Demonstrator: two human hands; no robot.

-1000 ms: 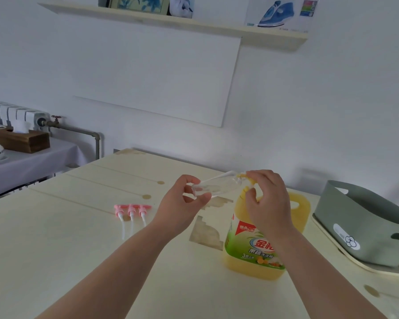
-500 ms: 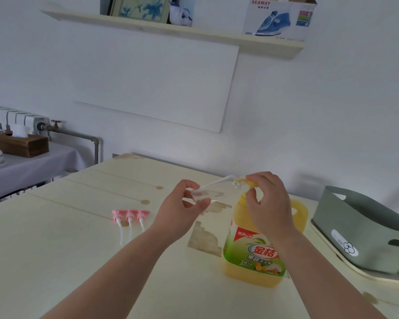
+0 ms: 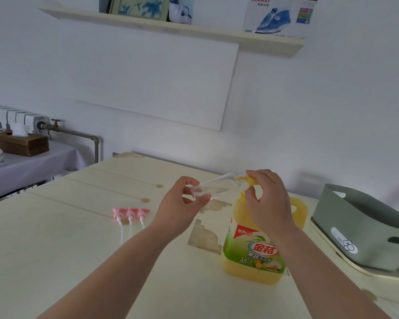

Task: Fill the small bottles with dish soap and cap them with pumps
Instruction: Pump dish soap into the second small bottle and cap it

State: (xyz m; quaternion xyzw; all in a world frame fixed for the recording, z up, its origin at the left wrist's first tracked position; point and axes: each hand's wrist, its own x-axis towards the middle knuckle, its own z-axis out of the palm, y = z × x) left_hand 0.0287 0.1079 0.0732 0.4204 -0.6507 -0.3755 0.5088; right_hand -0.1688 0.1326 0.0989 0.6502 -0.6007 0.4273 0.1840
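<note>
Held on its side above the desk's point(image 3: 55, 261) middle, a light, likely slippery small bottle point(image 3: 214, 188) is pinched at its base by the left hand point(image 3: 182, 203), its mouth at the heavy soap jug point(image 3: 256, 249) toward the right edge, whose yellow cap point(image 3: 251, 180) the right hand point(image 3: 267, 201) pinches.

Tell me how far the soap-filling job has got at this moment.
Done: nothing visibly finished; no filled or capped bottle shows. In hand: the left grip holds a small clear plastic bottle on its side, apparently empty, its mouth at the top of the big yellow dish-soap jug, which the right grip pinches. Left: filling, then fitting the three pink pumps lying on the pale table.
</note>
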